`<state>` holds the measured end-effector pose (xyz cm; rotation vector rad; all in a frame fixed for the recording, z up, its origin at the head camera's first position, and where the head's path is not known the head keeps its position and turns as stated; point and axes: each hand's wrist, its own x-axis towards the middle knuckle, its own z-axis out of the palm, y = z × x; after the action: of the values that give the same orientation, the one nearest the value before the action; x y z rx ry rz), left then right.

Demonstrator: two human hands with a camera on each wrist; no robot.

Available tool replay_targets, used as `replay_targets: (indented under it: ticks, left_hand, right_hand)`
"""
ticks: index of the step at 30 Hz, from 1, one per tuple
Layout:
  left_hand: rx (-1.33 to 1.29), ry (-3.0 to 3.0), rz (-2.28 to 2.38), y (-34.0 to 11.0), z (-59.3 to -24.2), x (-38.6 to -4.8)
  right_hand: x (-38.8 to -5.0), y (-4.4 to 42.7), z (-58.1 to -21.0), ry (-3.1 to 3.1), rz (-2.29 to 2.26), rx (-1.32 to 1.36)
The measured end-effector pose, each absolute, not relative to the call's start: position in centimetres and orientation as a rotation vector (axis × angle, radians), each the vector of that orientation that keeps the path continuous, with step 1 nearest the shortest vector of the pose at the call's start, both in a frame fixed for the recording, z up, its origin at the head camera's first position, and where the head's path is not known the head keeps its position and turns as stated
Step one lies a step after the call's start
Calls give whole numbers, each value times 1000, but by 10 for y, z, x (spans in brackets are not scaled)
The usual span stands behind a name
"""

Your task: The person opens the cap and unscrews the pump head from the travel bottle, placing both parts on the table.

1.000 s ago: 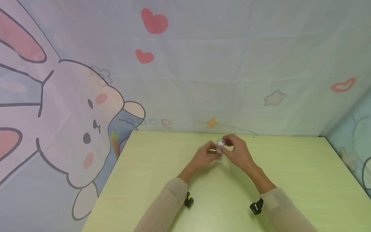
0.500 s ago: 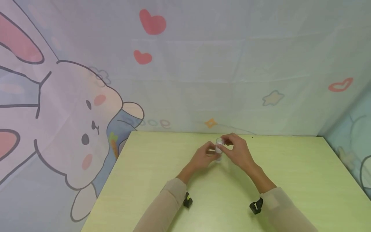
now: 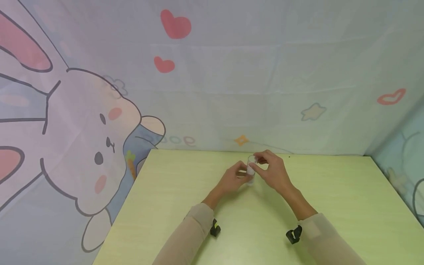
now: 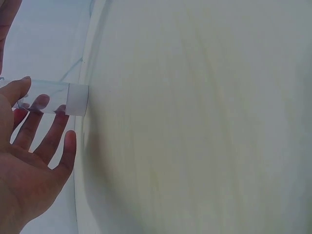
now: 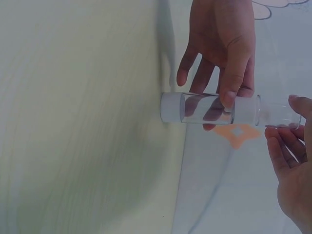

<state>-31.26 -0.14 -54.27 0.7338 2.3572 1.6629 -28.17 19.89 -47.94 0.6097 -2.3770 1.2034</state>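
Note:
A slim bottle stands upright on the table, with a white base, a see-through body and a white band higher up. Above that band is a clear cylindrical cap. My left hand holds the clear body between thumb and fingers; its fingers show through the wall in the right wrist view. With thumb and fingertips my right hand pinches the clear cap near its top. The cap's lower rim is at the band's upper edge; whether they touch, I cannot tell.
The pale yellow-green table spreads around the hands. Behind it hangs a printed cloth with hearts and a rabbit, close beyond the bottle. A black wrist mount sits at the left sleeve, another mount at the right.
My right hand has risen slightly, and the clear cap has gone up with it, so more of the white band shows below. My left hand stays nearly where it was.

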Motion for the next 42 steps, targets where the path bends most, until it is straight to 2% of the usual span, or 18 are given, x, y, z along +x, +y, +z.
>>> replay_targets:
  ticks: [42]
  left_hand:
    - [720, 2388, 1638, -1, -545, -316]
  right_hand:
    - [-279, 208, -463, -2326, 1136, 616]
